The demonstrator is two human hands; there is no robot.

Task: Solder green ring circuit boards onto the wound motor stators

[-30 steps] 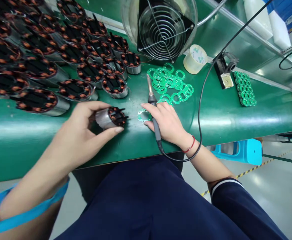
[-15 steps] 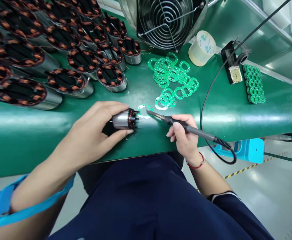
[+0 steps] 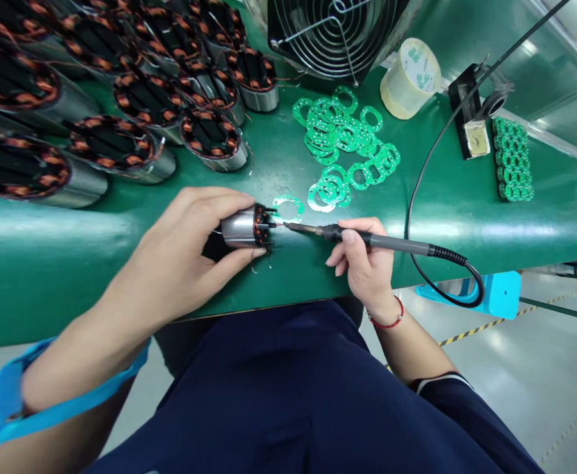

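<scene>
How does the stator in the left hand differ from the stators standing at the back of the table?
The held stator lies on its side in the left hand, its end facing the soldering iron tip; the back stators stand upright, untouched. The held stator looks smaller; several back ones look larger. Both kinds show copper windings and a silvery metal body.

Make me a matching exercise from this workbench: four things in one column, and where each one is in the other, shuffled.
Things:
1. soldering iron
2. motor stator
3. roll of tape
4. stack of green boards

Places:
A. far right of the bench
B. in the left hand
C. beside the fan
D. in the right hand

Pairs: 1-D, 2-B, 3-C, 4-A
</scene>
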